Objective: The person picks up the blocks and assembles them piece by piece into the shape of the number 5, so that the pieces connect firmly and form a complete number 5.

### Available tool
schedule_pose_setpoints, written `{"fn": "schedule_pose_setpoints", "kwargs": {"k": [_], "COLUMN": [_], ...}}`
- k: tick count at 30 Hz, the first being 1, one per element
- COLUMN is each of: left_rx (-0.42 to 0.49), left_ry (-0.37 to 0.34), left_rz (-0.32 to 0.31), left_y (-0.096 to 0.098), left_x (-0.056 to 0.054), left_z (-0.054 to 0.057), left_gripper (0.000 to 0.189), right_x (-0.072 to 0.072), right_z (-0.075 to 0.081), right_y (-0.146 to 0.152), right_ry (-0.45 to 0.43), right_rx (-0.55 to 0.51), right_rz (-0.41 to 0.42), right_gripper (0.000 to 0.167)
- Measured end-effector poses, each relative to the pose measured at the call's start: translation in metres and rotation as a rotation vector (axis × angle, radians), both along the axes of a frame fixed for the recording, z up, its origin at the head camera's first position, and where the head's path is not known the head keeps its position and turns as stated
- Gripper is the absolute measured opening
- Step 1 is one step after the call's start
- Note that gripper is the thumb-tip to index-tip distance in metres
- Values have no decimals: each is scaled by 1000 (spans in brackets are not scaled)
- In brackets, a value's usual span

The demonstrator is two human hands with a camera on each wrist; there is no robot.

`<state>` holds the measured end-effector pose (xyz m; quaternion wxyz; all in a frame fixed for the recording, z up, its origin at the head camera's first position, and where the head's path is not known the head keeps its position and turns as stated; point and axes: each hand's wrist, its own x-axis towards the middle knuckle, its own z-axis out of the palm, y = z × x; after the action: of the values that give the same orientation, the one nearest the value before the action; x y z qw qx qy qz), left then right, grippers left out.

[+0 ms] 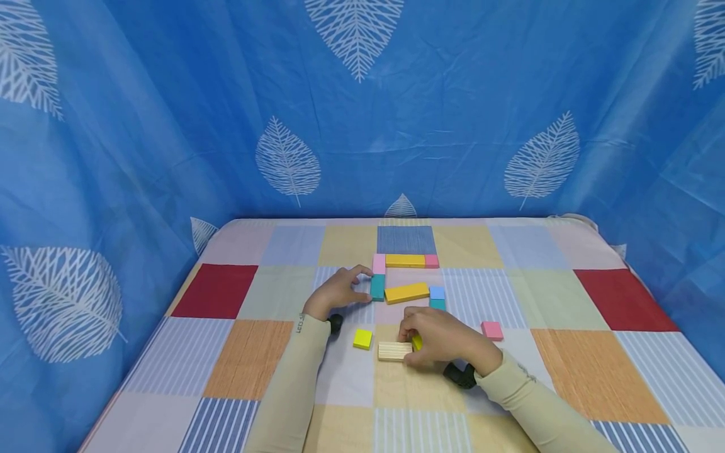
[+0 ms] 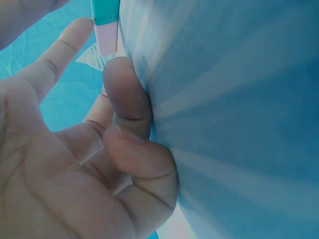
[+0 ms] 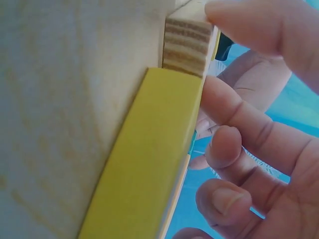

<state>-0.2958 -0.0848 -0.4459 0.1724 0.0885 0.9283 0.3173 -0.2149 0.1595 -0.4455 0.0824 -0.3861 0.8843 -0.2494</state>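
Note:
My right hand [image 1: 442,336] pinches the right end of a plain wooden block [image 1: 392,351] between thumb and index finger. The right wrist view shows striped grain on the end of that block. A yellow block [image 3: 142,154] lies against it, mostly hidden under the hand in the head view. My left hand [image 1: 338,290] has its index finger and thumb reaching to the left side of a teal block [image 1: 377,287], its other fingers curled under. Beyond the teal block, end to end, lies a pale pink block [image 1: 379,263].
An orange-yellow block [image 1: 404,261] and a pink one [image 1: 432,261] continue the far row. A second orange-yellow block [image 1: 406,293] lies slanted near a blue block [image 1: 437,292]. A small yellow block [image 1: 362,339] and a pink block [image 1: 492,331] lie apart on the patchwork cloth [image 1: 272,358].

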Motion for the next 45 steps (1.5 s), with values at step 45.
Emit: {"fn": "schedule_pose_setpoints", "kwargs": {"k": [45], "left_rx": [-15], "left_ry": [15], "left_rz": [-5], "left_y": [0], "left_x": [-2], "left_z": [-1], "left_gripper": [54], "right_x": [-4], "right_z": [-1], "right_y": [3], "right_ry": [7], "right_rx": [18], "right_rz": [-73], "right_gripper": [21]}}
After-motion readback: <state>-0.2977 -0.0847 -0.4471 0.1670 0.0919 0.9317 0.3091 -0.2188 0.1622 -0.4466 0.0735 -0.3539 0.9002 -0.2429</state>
